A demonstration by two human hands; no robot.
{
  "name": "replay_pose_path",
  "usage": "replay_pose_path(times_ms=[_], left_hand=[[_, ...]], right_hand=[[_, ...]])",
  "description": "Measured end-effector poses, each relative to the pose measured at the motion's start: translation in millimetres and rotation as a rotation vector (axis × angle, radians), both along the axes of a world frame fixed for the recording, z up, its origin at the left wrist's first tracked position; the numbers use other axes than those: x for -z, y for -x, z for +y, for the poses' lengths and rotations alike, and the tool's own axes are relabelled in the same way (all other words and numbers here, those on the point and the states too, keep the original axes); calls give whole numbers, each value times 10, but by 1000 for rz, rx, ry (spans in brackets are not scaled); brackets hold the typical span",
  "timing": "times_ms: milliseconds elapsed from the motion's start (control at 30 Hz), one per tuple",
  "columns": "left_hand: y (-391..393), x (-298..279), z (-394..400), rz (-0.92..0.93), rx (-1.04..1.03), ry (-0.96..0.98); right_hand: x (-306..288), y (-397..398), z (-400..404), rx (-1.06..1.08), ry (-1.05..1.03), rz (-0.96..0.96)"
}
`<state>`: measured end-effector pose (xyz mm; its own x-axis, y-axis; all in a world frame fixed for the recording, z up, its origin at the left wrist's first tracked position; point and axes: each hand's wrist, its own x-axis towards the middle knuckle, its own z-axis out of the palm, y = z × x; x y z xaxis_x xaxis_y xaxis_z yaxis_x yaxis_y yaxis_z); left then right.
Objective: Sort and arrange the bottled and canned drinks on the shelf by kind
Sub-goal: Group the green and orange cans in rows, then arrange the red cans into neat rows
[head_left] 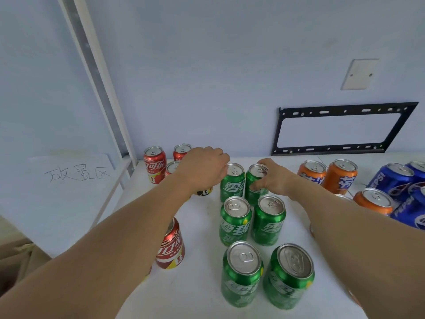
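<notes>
Green cans (234,221) sit two-wide mid-shelf; right hand (273,178) pinches the back-right one (256,183), left hand (203,168) curls over a can I can't identify. I'd worry about the right forearm clipping the orange cans (340,176) and toppling one.

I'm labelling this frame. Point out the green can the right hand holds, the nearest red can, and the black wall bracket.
Green can (254,180), head view: upper green side wall.
Red can (171,247), head view: red label.
Black wall bracket (345,110), head view: top bar.
</notes>
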<state>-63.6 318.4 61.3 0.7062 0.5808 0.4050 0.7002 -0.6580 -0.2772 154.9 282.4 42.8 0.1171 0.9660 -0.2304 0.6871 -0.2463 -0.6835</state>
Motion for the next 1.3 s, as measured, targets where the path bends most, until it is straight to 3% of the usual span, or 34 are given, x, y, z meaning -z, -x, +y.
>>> replay_pose_path(times_ms=[100, 233, 433, 600, 767, 867, 967, 1067, 1300], left_hand=[[94, -68, -46, -8, -10, 8], [264, -152, -138, -63, -29, 46], [629, -318, -436, -225, -83, 87], [1059, -436, -851, -559, -256, 179], [1407, -171, -1471, -1230, -378, 405], [1493, 165, -1761, -1407, -399, 478], [1599, 476, -1894, -1390, -423, 573], [1695, 632, -1933, -1247, -415, 696], [1838, 431, -1851, -962, -400, 845]], right_hand=[[-67, 29, -22, 42, -31, 32], [-267, 164, -141, 102, -235, -57], [-648, 648, -414, 21, -487, -119], [-874, 1234, -703, -122, -612, -39], [-632, 1683, -993, -150, -473, 302], [-344, 1838, -1143, -144, -357, 391], [-69, 1932, -1262, -151, -218, 437], [143, 1974, -1303, -178, -154, 404], [258, 2169, -1224, -102, -149, 378]])
